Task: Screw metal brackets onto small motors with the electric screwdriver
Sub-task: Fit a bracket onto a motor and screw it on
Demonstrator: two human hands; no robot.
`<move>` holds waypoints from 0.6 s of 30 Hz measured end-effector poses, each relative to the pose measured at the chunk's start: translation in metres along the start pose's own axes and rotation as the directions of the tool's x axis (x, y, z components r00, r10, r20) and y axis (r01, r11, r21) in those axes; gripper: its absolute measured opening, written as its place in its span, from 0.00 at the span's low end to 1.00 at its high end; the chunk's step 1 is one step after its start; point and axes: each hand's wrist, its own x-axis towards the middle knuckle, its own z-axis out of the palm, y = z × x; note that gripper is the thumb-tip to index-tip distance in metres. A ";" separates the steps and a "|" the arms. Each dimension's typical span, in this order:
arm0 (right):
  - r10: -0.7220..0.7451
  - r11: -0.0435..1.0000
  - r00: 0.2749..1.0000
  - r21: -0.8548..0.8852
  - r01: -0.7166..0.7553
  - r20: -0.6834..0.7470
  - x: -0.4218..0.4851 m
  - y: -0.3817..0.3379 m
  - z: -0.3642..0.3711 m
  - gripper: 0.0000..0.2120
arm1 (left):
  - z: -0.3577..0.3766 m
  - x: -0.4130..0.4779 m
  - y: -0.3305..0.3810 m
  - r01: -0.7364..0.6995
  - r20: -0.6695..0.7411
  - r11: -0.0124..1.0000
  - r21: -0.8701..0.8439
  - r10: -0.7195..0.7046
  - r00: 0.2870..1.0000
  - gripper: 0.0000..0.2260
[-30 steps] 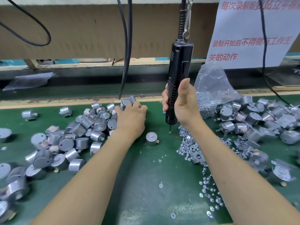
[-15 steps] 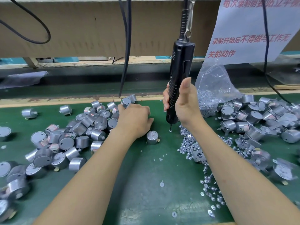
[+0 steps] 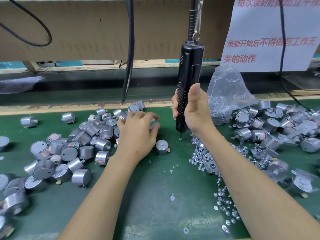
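The person is picking a motor for the next bracket. The left hand [image 3: 138, 132] is curling its fingers at the edge of the motor pile [image 3: 83, 141]; blur is hiding whether it is holding one. The right hand [image 3: 195, 115] is gripping the screwdriver [image 3: 188, 70] upright, its bit hanging just above the mat [image 3: 155, 196]. A lone motor [image 3: 161, 147] is standing shaft-up between the hands, and a bracket [image 3: 212, 166] is lying among the screws [image 3: 200, 153]. Doing this well likely means seating the bracket flat, aligning the holes and holding the bit vertical.
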 end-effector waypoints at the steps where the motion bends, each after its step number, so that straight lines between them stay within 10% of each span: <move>1: -0.001 1.000 1.000 -0.004 0.001 0.003 0.000 0.000 0.000 0.48 | -0.003 -0.002 -0.001 0.015 -0.072 0.991 -0.131 -0.025 0.997 0.09; 7: -0.024 1.000 1.000 0.000 0.024 -0.004 0.001 -0.007 -0.001 0.47 | -0.018 -0.025 -0.006 0.020 -0.154 0.908 -0.420 -0.092 0.984 0.14; 18: -0.010 1.000 1.000 0.007 0.010 0.028 -0.007 -0.006 -0.001 0.56 | -0.009 -0.039 0.001 -0.010 0.117 0.997 -0.071 0.018 0.993 0.21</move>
